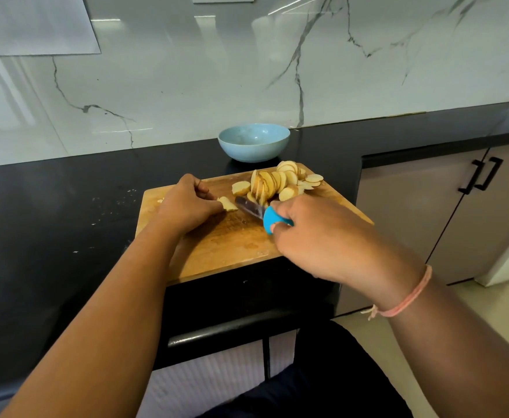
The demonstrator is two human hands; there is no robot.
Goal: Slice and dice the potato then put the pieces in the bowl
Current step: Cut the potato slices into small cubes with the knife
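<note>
A wooden cutting board lies on the black counter. A heap of round potato slices sits at its far right corner. My left hand pinches a small potato piece near the board's left middle, fingers curled. My right hand grips the blue handle of a knife; its dark blade lies just right of that piece, tip pointing left. A light blue bowl stands behind the board by the wall, and looks empty.
White crumbs speckle the black counter left of the board. A marble-look wall rises behind the bowl. The counter turns a corner at the right above grey cabinet doors with black handles.
</note>
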